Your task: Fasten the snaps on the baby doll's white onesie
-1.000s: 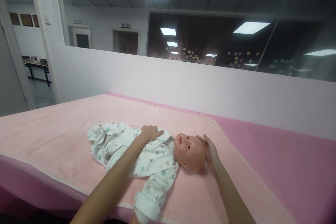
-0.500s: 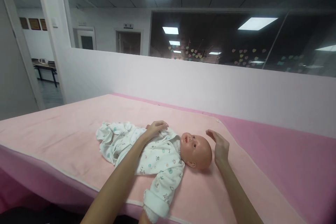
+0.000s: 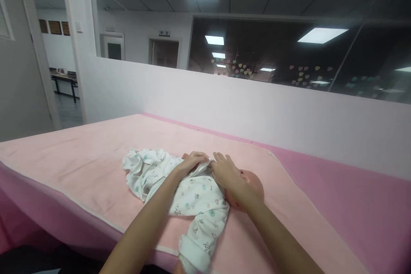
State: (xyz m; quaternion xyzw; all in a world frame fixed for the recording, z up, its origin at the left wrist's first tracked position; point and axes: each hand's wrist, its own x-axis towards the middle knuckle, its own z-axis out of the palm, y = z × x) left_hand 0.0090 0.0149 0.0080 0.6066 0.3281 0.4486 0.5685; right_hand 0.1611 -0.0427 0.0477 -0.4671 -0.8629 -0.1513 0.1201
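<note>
A baby doll lies on its back, its head to the right and partly hidden behind my right hand and forearm. It wears a white printed baby shirt, whose near sleeve hangs toward the bed's front edge. My left hand rests on the doll's chest, fingers extended over the cloth. At the collar, my right hand pinches the shirt's edge, the other fingers spread. Between the hands a flap of the shirt is raised. White printed cloth lies bunched around the doll's lower body.
A pale pink sheet covers the padded surface, with darker pink showing at the right. Behind it stands a low white wall with glass above. A door and a distant table are at the left.
My right hand has moved left from beside the doll's head to the shirt's collar and taken hold of its edge. The flap has risen; my left hand stays on the chest.
</note>
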